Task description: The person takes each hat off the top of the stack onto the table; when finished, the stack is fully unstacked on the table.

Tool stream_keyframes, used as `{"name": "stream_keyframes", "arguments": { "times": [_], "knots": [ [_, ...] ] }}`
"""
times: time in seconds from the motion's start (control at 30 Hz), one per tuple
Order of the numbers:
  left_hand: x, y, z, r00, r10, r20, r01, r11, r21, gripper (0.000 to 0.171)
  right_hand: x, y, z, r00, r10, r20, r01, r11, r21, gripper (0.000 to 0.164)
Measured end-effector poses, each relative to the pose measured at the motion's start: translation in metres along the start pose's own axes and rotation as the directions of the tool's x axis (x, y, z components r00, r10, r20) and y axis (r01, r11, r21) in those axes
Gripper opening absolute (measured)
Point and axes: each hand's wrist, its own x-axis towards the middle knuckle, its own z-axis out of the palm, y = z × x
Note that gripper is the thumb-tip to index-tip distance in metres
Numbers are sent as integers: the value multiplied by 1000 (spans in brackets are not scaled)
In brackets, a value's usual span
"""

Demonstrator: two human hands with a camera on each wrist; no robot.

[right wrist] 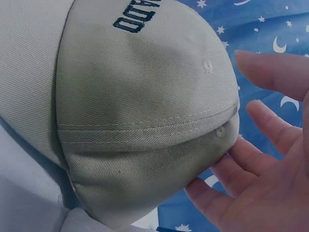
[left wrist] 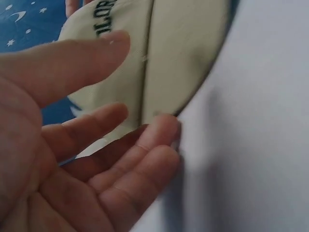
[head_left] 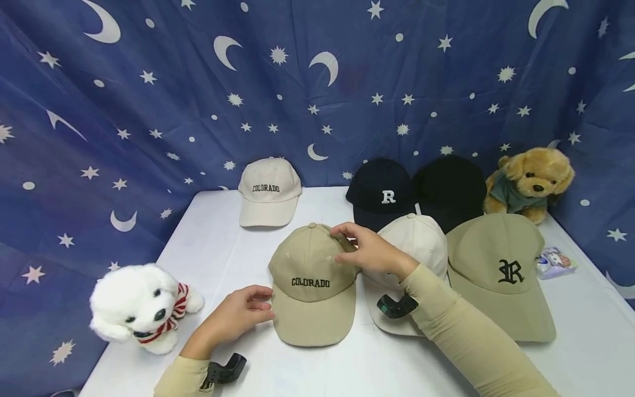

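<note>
A khaki baseball cap (head_left: 310, 259) lettered COLORADO sits on the white table, brim toward me. By the left end of its brim is my left hand (head_left: 240, 314), fingers loosely bent, with fingertips right at the edge; in the left wrist view the thumb overlaps the cap's front. My right hand (head_left: 372, 251) reaches to the crown's upper right side. In the right wrist view its fingers (right wrist: 236, 169) lie along the back of the crown, while the thumb stands apart from the fabric. A white cap (head_left: 414, 242) beneath my right forearm is partly hidden.
Behind stands a cream COLORADO cap (head_left: 270, 193). Toward the right are a navy cap (head_left: 382, 184), a black cap (head_left: 448, 190) and a larger khaki cap (head_left: 496, 259). A white plush dog (head_left: 134, 298) sits left, a tan one (head_left: 536, 176) back right, near a small purple packet (head_left: 555, 263).
</note>
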Motion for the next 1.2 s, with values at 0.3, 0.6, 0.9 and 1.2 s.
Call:
{"name": "stream_keyframes", "arguments": {
  "times": [0.3, 0.6, 0.9, 1.2],
  "knots": [
    [21, 19, -44, 986, 57, -156, -25, 980, 199, 61, -5, 3, 2, 1000, 14, 7, -15, 998, 61, 52],
    [70, 21, -63, 947, 114, -299, -61, 982, 179, 65, -5, 7, 1, 1000, 4, -7, -3, 999, 48, 52],
    [108, 25, -70, 925, 82, -372, -55, 995, 81, 70, -6, 9, 3, 1000, 24, 8, -25, 996, 87, 52],
    [153, 14, -82, 902, 37, -430, -81, 993, -85, 68, -5, 8, 2, 1000, 22, 13, -23, 999, 49, 49]
  ]
}}
